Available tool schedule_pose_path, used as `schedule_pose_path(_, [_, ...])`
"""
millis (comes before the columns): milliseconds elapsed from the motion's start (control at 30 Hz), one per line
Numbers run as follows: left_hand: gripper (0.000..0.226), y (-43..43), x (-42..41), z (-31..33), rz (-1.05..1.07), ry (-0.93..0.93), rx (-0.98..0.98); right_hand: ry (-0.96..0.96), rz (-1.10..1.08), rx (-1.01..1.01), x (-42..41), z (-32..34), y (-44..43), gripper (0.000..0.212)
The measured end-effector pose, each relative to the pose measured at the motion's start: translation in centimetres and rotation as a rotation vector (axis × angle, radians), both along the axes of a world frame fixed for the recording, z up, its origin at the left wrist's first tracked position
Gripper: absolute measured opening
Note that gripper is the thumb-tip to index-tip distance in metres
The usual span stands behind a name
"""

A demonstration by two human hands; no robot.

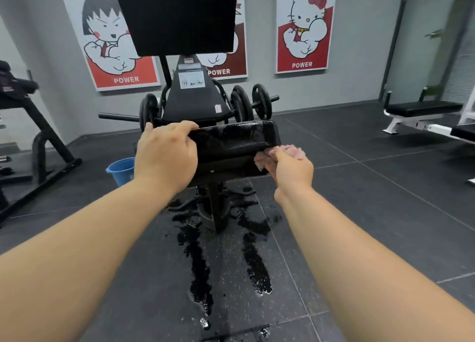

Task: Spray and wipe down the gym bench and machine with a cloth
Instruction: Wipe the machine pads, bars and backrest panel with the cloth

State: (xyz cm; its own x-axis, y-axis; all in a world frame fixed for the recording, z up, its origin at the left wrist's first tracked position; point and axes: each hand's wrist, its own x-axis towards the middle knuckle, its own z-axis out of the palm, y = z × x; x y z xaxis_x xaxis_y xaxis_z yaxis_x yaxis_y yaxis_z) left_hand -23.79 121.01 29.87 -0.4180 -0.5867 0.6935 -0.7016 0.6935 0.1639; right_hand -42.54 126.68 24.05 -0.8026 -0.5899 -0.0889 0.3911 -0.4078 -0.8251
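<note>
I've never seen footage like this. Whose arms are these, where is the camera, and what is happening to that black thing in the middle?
There is no robot here: a person wears one camera on the head, so you look forward and down along their bare arms. The left hand grips the left end of a black pad, part of a gym machine loaded with weight plates. The right hand holds a pink cloth against the pad's lower right edge. The pad looks wet. On the floor, wet patches spread below the machine, and a blue bucket stands behind the left arm.
</note>
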Motion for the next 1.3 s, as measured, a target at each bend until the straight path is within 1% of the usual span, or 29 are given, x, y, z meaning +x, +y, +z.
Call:
schedule_pose_path(67, [0.044,0.4,-2.2,0.6,-0.102,-0.094,0.028,0.017,0.005,0.045,-0.5,-0.4,-0.3,0.013])
schedule_pose_path(133, [0.048,0.3,-3.9,0.3,-0.172,-0.219,0.042,0.093,0.052,0.062,-0.3,0.2,0.0,0.020])
schedule_pose_path(167, [0.048,0.0,-4.3,-0.1,-0.168,-0.241,0.031,0.106,0.085,0.042,0.1,0.7,0.4,0.022])
schedule_pose_path(233, [0.049,-0.6,-4.5,-0.1,-0.155,-0.213,0.035,0.120,0.110,-0.046,1.5,1.4,1.2,0.024])
schedule_pose_path(300, [0.052,-0.9,-4.3,0.3,-0.176,-0.193,0.105,0.121,0.047,-0.182,3.5,1.4,2.0,0.013])
schedule_pose_path(333, [0.054,-0.9,-4.2,0.5,-0.191,-0.188,0.135,0.174,-0.036,-0.208,4.2,1.1,2.3,0.013])
schedule_pose_path(367, [0.056,-0.9,-4.2,0.6,-0.198,-0.183,0.146,0.289,-0.133,-0.189,4.7,0.8,2.5,0.017])
schedule_pose_path(400, [0.056,-0.9,-4.3,0.6,-0.198,-0.175,0.142,0.455,-0.218,-0.125,5.0,0.8,2.5,0.018])
schedule_pose_path(433, [0.057,-0.9,-4.3,0.6,-0.194,-0.166,0.137,0.618,-0.256,-0.054,5.0,1.0,2.4,0.018])
schedule_pose_path(467, [0.056,-0.9,-4.3,0.5,-0.193,-0.159,0.133,0.732,-0.270,0.012,4.7,1.2,2.0,0.016])
schedule_pose_path(500, [0.056,-0.8,-4.3,0.5,-0.195,-0.155,0.132,0.784,-0.281,0.056,4.3,1.5,1.6,0.015])
schedule_pose_path(533, [0.056,-0.7,-4.3,0.4,-0.197,-0.151,0.131,0.785,-0.298,0.082,3.8,1.9,1.2,0.014])
schedule_pose_path(667, [0.054,-0.7,-4.3,0.3,-0.202,-0.134,0.126,0.643,-0.373,0.104,2.6,2.8,-1.1,0.001])
schedule_pose_path(700, [0.054,-0.7,-4.3,0.3,-0.199,-0.137,0.126,0.577,-0.392,0.104,2.5,2.9,-1.5,0.004])
schedule_pose_path(733, [0.054,-0.7,-4.4,0.3,-0.200,-0.142,0.130,0.467,-0.392,0.068,2.0,3.0,-1.6,0.009])
schedule_pose_path(800, [0.054,-0.6,-4.4,0.3,-0.190,-0.142,0.137,0.160,-0.276,-0.042,0.0,2.8,-1.4,0.025])
schedule_pose_path(833, [0.054,-0.5,-4.4,0.3,-0.180,-0.136,0.133,0.054,-0.183,-0.022,-1.2,2.1,-1.0,0.028])
schedule_pose_path(867, [0.053,-0.3,-4.6,0.2,-0.166,-0.135,0.119,-0.010,-0.103,0.064,-2.1,0.9,-0.6,0.026])
schedule_pose_path(900, [0.051,0.0,-4.8,0.0,-0.145,-0.147,0.090,-0.063,-0.030,0.169,-2.8,-0.5,-0.2,0.019])
schedule_pose_path(933, [0.049,0.3,-5.1,-0.4,-0.112,-0.179,0.048,-0.105,0.026,0.236,-3.1,-1.7,-0.1,0.005])
schedule_pose_path(967, [0.049,0.5,-5.4,-0.8,-0.068,-0.230,0.007,-0.139,0.082,0.259,-3.2,-2.7,-0.2,0.009])
schedule_pose_path(1000, [0.051,0.6,-5.6,-1.2,-0.026,-0.283,-0.029,-0.160,0.140,0.251,-3.5,-3.2,-0.7,0.018])
schedule_pose_path(1033, [0.052,0.6,-5.8,-1.7,-0.003,-0.320,-0.055,-0.158,0.191,0.204,-3.9,-3.4,-1.3,0.024])
schedule_pose_path(1067, [0.053,0.4,-5.8,-2.0,0.007,-0.335,-0.076,-0.161,0.246,0.177,-4.2,-3.0,-1.9,0.031])
schedule_pose_path(1100, [0.053,0.3,-5.8,-2.2,0.006,-0.334,-0.093,-0.174,0.294,0.191,-4.5,-2.5,-2.9,0.035])
schedule_pose_path(1133, [0.053,0.0,-5.8,-2.3,-0.002,-0.320,-0.104,-0.206,0.325,0.214,-4.9,-2.4,-3.7,0.036])
schedule_pose_path(1200, [0.054,-0.3,-5.8,-2.5,-0.001,-0.299,-0.133,-0.287,0.345,0.165,-5.4,-3.4,-5.3,0.037])
schedule_pose_path(1300, [0.054,-0.5,-5.8,-2.7,0.007,-0.313,-0.167,-0.306,0.336,-0.004,-5.4,-4.8,-6.4,0.047])
